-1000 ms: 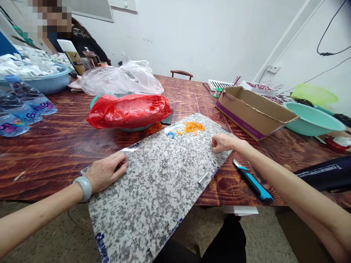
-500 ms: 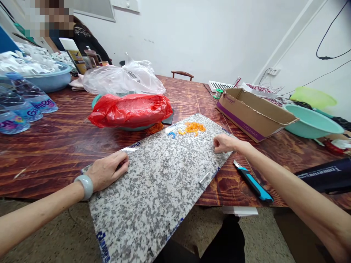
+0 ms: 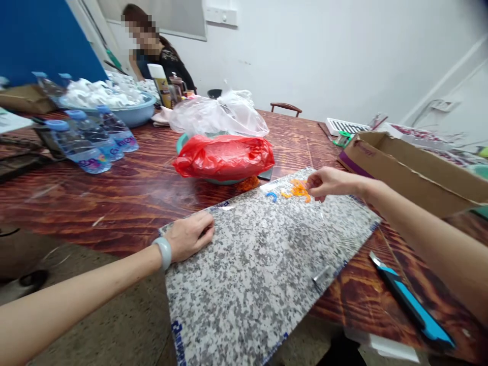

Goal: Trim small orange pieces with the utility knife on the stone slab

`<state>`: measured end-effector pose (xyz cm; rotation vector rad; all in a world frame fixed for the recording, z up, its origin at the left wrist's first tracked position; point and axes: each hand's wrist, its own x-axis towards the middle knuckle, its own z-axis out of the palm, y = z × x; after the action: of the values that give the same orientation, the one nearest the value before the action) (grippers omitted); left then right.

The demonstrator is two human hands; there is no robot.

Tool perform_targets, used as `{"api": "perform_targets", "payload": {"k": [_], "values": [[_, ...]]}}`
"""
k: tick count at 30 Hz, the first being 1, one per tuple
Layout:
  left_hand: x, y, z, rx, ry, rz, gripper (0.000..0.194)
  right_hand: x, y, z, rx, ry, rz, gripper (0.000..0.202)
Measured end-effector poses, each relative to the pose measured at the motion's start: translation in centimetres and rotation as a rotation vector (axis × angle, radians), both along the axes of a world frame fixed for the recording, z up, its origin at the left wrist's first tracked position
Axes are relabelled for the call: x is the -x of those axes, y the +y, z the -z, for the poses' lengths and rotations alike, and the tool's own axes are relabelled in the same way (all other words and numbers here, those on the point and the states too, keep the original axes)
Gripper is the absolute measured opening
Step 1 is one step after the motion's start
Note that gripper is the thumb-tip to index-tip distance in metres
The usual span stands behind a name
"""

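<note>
A speckled grey-and-white board [image 3: 244, 264] lies at the table's front edge. On its left edge rests my left hand [image 3: 190, 236], fingers curled together; whether anything is inside is hidden. My right hand [image 3: 322, 184] is beside the pile of orange pieces [image 3: 299, 188] near the board's far end, its fingers bent and pressed together, and what they hold, if anything, is too small to name. A blue curved piece [image 3: 272, 196] and a yellow piece [image 3: 285, 194] lie left of the pile. A small metallic tube [image 3: 321, 274] lies near the board's right edge.
A blue-and-black cutter [image 3: 412, 300] lies right of the board. A cardboard box [image 3: 419, 178] stands behind my right forearm. Beyond the board are a red plastic bag [image 3: 224, 157] on a bowl and a white bag [image 3: 221, 114]. Water bottles [image 3: 86, 150] and a person [image 3: 171, 63] are at left.
My right hand has moved across the board to the orange pile, its fingers loosening from a fist. My left hand keeps its place on the board. The camera view has turned left.
</note>
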<state>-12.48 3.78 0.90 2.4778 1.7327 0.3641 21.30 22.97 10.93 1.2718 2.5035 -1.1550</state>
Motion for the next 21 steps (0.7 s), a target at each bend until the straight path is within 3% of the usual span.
{"api": "perform_targets", "payload": {"k": [5,8,10,13,17,21], "values": [[0.0,-0.3,0.0,-0.011,-0.015,-0.014,0.017,11.9,4.0,-4.8,-0.392,0.021,-0.183,0.005],[0.0,-0.3,0.0,-0.014,-0.006,-0.011,0.016,17.0,4.6,-5.7,-0.662,0.05,-0.229,0.013],[0.0,-0.3,-0.1,-0.003,-0.004,-0.007,0.017,17.8,4.3,-5.3,-0.76,0.054,-0.267,0.018],[0.0,-0.2,-0.1,0.019,-0.008,0.001,0.018,14.5,3.8,-3.8,-0.778,0.021,-0.283,0.021],[0.1,0.0,-0.1,0.044,0.022,0.01,0.019,5.1,2.3,-1.7,-0.683,-0.167,-0.22,0.021],[0.1,0.5,0.1,0.059,0.053,0.015,0.02,-4.3,-1.1,0.5,-0.485,-0.437,-0.156,0.022]]}}
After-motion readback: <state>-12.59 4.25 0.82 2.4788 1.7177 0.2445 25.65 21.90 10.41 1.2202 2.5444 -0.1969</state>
